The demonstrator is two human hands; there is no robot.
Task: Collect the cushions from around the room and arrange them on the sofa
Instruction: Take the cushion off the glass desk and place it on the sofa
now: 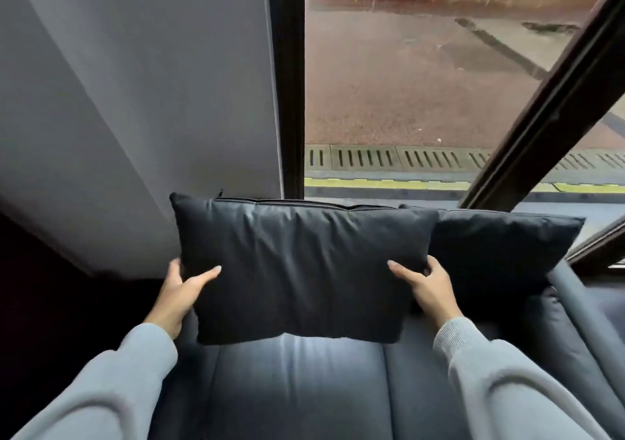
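A dark rectangular cushion (297, 267) stands upright on the dark blue-grey sofa (297, 389), against its back. My left hand (182, 290) grips the cushion's lower left edge, thumb on the front face. My right hand (427, 287) grips its lower right edge the same way. A second dark cushion (500, 253) leans just behind and to the right, partly hidden by the first one and by my right hand.
A grey wall (135, 101) rises behind the sofa on the left. A large window with a dark frame (291, 84) shows pavement and a drain grate outside. The sofa's padded arm (575, 307) runs along the right. The lower left is dark.
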